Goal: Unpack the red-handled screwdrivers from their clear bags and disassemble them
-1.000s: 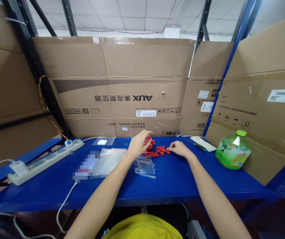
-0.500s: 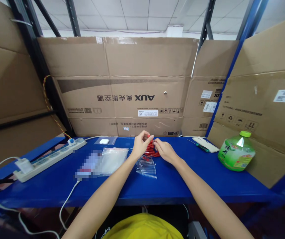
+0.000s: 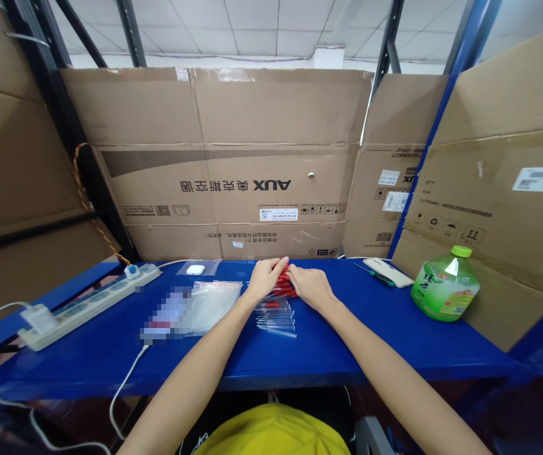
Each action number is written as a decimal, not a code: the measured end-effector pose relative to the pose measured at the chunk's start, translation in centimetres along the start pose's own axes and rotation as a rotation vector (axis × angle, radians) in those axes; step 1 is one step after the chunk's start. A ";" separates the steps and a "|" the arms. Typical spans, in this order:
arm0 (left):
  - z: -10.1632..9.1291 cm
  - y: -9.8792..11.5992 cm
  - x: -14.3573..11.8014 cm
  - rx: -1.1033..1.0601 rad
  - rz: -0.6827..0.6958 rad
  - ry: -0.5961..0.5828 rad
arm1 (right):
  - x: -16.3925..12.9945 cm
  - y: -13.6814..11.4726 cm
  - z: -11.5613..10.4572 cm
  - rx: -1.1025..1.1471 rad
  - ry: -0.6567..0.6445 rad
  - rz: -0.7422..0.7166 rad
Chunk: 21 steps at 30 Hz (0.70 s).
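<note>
My left hand [image 3: 266, 278] is at the middle of the table, its thumb and fingers pinched together by a heap of slim red pieces [image 3: 285, 289]. Close on its right, my right hand [image 3: 312, 287] has its fingers curled in at the same heap. A red piece shows between the two sets of fingertips, but its exact kind is too small to tell. Below the heap, several thin clear tubes or rods [image 3: 275, 321] lie side by side. One short red piece [image 3: 272, 304] rests across their upper end. My fingers partly cover the heap.
Clear plastic bags [image 3: 214, 306], a blurred phone-like object [image 3: 167, 316] and a white power strip [image 3: 95, 303] lie left. A small white case [image 3: 196, 270] is behind them. On the right are a green screwdriver [image 3: 382, 278], a white flat object [image 3: 394, 272] and a green bottle [image 3: 445, 287].
My hands have stayed at the red heap, with the right fingers now curled further in. A red piece now shows on the clear tubes. The whole view has shifted slightly.
</note>
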<state>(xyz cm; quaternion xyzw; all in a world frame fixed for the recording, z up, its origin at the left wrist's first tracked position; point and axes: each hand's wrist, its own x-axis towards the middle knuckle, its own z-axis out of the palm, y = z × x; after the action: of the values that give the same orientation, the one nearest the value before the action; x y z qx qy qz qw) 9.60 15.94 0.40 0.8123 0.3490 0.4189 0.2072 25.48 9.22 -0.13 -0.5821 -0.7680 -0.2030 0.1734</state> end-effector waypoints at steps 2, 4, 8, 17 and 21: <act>-0.1 0.0 0.1 -0.004 -0.025 0.038 | 0.0 -0.1 0.1 -0.023 -0.016 0.012; -0.2 0.1 0.3 -0.002 -0.043 0.078 | 0.1 0.0 0.3 -0.025 -0.025 0.023; -0.4 0.4 0.5 -0.002 -0.041 0.136 | 0.2 0.2 0.8 0.001 -0.008 0.035; -0.4 1.2 0.9 -0.066 -0.052 0.198 | 0.5 0.1 1.0 0.023 0.065 0.035; -2.5 1.2 1.3 -0.168 -0.095 0.279 | 0.4 1.1 1.1 0.024 0.067 0.057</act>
<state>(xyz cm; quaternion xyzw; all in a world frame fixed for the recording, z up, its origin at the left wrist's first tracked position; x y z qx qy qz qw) 8.54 16.24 3.25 0.7088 0.3763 0.5448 0.2435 26.38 10.36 -0.82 -0.5946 -0.7472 -0.2079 0.2118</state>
